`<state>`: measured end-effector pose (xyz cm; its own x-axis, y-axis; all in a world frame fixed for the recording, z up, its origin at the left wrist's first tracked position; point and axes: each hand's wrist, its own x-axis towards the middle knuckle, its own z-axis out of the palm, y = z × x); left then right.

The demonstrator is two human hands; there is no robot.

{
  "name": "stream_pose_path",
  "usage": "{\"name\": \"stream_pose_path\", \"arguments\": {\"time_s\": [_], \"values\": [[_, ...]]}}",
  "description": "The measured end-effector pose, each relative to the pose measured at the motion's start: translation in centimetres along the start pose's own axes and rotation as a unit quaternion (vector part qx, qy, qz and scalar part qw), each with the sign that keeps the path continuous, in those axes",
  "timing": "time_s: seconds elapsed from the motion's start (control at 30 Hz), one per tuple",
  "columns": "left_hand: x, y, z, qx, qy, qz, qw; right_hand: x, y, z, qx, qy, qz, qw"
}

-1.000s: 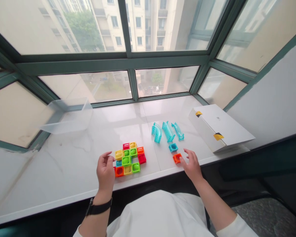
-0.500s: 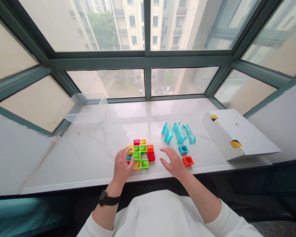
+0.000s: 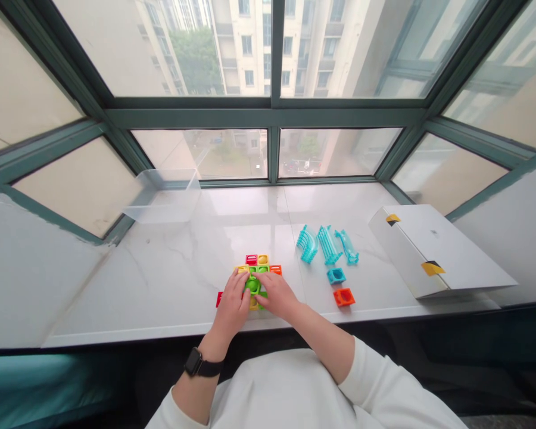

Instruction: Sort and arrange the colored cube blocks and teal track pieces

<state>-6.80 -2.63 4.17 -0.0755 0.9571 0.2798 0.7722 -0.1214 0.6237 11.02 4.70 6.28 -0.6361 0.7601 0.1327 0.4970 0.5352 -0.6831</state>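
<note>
A flat cluster of coloured square blocks [image 3: 258, 269] lies near the front edge of the white marble sill [image 3: 183, 268]. Both hands rest on it. My left hand [image 3: 233, 305] covers its left part and my right hand [image 3: 277, 294] its right part, fingers curled around a green block [image 3: 252, 285] in the middle. A red block [image 3: 218, 298] peeks out left of my left hand. Right of the cluster lie a loose teal block [image 3: 336, 275] and a loose orange block [image 3: 343, 297], untouched.
Three teal curved track pieces [image 3: 327, 243] lie behind the loose blocks. A white cardboard box [image 3: 438, 249] sits at the right end of the sill. A clear plastic tub [image 3: 165, 195] stands at the back left, by the window frame.
My right hand left the orange block and moved left onto the block cluster. My left hand slid onto the cluster too. The view shifted to centre the cluster.
</note>
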Motion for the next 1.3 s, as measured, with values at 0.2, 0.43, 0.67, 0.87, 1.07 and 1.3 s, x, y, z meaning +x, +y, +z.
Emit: {"name": "stream_pose_path", "arguments": {"time_s": [0.2,0.43,0.67,0.87,1.07,1.3], "values": [[0.5,0.4,-0.3,-0.033,0.003,-0.036,0.999,-1.9,1.6,-3.0,0.137,0.092,0.022,0.986],[1.2,3.4,-1.5,0.001,0.060,-0.014,0.998,-5.6,4.0,-7.9,0.402,0.153,0.124,0.894],[2.5,8.4,-1.6,-0.129,-0.013,0.032,0.991,-8.1,3.1,-9.6,0.456,0.177,0.120,0.864],[3.3,10.1,-0.3,-0.287,-0.103,-0.033,0.952,-8.2,1.6,-9.5,0.481,0.143,0.094,0.860],[3.1,10.3,0.5,-0.421,-0.135,-0.097,0.892,-7.9,1.7,-8.7,0.471,0.134,0.071,0.869],[3.3,11.0,0.2,-0.503,-0.132,-0.115,0.846,-8.1,2.3,-7.9,0.462,0.101,0.076,0.878]]}}
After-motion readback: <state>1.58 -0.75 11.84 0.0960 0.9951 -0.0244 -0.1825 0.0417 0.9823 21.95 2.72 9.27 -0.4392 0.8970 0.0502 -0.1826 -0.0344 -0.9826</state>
